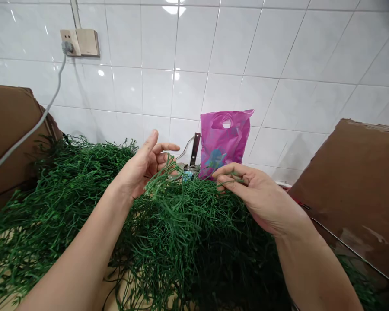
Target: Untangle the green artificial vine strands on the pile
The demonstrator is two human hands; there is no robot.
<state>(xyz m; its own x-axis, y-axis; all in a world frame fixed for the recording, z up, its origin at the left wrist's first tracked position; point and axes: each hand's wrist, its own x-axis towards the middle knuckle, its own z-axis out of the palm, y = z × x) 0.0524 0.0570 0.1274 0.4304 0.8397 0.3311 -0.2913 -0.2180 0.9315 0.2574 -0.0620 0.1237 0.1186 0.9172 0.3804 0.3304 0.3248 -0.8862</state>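
Note:
A large tangled heap of thin green plastic-looking stems [181, 224] spreads below and between my hands. My left hand [149, 162] is raised over the middle of the heap, thumb up and fingers apart, with a few stem tips right beside its palm. My right hand [246, 185] pinches a thin green stem [231, 178] between thumb and fingertips, just above the heap and in front of the purple bag. Where that stem runs into the heap is hard to make out.
A purple plastic bag [225, 138] with a handle hole stands against the tiled wall [155, 90]. Left of it is a dark upright bar [195, 149]. Cardboard boxes flank the heap, one left [9, 116], one right [353, 185]. A white cable [52, 101] hangs from a wall socket [71, 41].

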